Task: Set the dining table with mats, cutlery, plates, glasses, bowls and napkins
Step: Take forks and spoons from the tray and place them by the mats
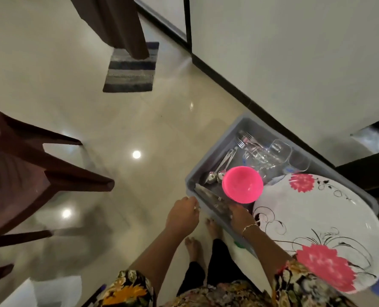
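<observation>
A brown chair (18, 180) stands on glossy tiles (51, 63), well apart from a striped rug (130, 72) beneath a dark curtain (115, 21).

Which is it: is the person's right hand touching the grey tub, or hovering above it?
Touching. The head view shows the right hand lying across the near rim of the grey tub, fingers curled over it, with no gap.

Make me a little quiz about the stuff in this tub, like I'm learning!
1. True or false: the pink bowl sits inside the grey tub.
2. Which has pink flowers on it? A) the plate B) the spoons C) the glasses
3. Fill in: the floor rug has a pattern of ____.

Key: 1 true; 2 A; 3 stripes.
</observation>
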Tool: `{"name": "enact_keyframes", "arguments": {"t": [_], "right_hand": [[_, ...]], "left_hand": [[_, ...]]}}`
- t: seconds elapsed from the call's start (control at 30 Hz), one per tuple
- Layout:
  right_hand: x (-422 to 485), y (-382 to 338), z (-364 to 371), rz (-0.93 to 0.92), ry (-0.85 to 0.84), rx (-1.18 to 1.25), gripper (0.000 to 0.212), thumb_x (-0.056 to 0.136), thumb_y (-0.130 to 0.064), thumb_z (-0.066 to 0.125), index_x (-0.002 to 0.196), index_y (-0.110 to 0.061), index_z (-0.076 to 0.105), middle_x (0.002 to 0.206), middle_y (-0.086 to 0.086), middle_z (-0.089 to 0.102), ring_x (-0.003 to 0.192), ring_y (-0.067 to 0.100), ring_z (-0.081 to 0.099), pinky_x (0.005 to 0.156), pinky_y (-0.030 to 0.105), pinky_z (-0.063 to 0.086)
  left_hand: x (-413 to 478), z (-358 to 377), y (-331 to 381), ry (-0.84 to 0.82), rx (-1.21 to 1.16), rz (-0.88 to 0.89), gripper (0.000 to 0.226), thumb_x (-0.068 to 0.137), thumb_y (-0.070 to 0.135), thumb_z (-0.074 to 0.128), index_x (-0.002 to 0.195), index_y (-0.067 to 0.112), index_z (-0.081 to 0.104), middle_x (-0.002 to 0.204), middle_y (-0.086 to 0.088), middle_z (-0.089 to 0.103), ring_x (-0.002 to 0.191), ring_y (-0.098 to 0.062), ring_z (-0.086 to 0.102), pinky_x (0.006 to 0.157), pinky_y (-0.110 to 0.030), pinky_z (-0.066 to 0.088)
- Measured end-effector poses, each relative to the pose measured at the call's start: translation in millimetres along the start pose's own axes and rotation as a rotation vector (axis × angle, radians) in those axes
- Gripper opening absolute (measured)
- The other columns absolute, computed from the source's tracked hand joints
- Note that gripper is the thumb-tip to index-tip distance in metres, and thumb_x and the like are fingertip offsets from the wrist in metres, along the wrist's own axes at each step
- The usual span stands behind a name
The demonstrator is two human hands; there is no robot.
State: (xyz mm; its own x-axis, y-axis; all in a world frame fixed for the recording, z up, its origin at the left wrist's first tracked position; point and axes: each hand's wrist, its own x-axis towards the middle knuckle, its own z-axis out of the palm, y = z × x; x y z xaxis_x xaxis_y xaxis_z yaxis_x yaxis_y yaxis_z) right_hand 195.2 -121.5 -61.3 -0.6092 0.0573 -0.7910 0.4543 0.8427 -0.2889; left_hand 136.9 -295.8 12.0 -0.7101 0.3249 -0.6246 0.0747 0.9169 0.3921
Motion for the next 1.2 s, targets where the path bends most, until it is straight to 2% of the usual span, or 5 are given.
{"name": "enact_keyframes", "arguments": {"t": [0.23,0.5,0.93,1.07,1.2], "right_hand": [[25.0,-8.1,23.9,0.143,0.028,-0.026,0.063,0.092,-0.011,0.043,0.147,-0.013,0.013,0.146,0.014,0.023,0.124,0.035,0.041,0.103,0.039,0.037],[47.8,-7.7,27.5,0.244,0.021,0.200,0.040,0.091,-0.046,0.047,0.107,-0.012,0.062,0.115,0.015,0.061,0.110,0.032,0.054,0.091,0.036,0.044],[30.8,-8.2,13.5,0.054,-0.001,0.164,0.011,0.097,-0.015,0.039,0.091,-0.010,0.046,0.108,0.023,0.060,0.102,0.032,0.055,0.081,0.032,0.039],[-0.6,-16.3,-1.2,0.002,0.108,0.307,0.022,0.096,-0.012,0.040,0.075,-0.014,0.045,0.073,0.005,0.054,0.074,0.019,0.053,0.073,0.031,0.039],[-43.0,-54.4,-31.2,-0.134,0.192,0.579,0.033,0.097,-0.010,0.040,0.067,-0.024,0.045,0.055,-0.007,0.042,0.053,0.008,0.040,0.056,0.024,0.032]], "left_hand": [[22.4,17.3,-2.3,-0.051,-0.101,-0.043,0.026,0.096,0.015,0.040,0.119,0.009,0.052,0.122,-0.011,0.055,0.113,-0.027,0.049,0.092,-0.032,0.040],[23.4,30.0,-15.5,-0.050,-0.232,-0.111,0.029,0.094,0.011,0.045,0.122,0.008,0.050,0.125,-0.010,0.053,0.115,-0.026,0.049,0.095,-0.030,0.039],[6.4,16.0,-22.1,0.012,-0.326,-0.159,0.028,0.096,0.011,0.041,0.122,0.008,0.052,0.125,-0.007,0.056,0.113,-0.022,0.053,0.088,-0.023,0.038],[-15.2,1.6,-14.0,0.019,-0.436,-0.173,0.025,0.096,0.012,0.042,0.119,0.008,0.053,0.120,-0.004,0.058,0.108,-0.020,0.056,0.082,-0.021,0.038],[-40.0,-28.6,1.1,0.065,-0.751,-0.219,0.005,0.096,0.018,0.048,0.097,0.018,0.053,0.090,0.005,0.055,0.085,-0.013,0.054,0.069,-0.023,0.042]]}}
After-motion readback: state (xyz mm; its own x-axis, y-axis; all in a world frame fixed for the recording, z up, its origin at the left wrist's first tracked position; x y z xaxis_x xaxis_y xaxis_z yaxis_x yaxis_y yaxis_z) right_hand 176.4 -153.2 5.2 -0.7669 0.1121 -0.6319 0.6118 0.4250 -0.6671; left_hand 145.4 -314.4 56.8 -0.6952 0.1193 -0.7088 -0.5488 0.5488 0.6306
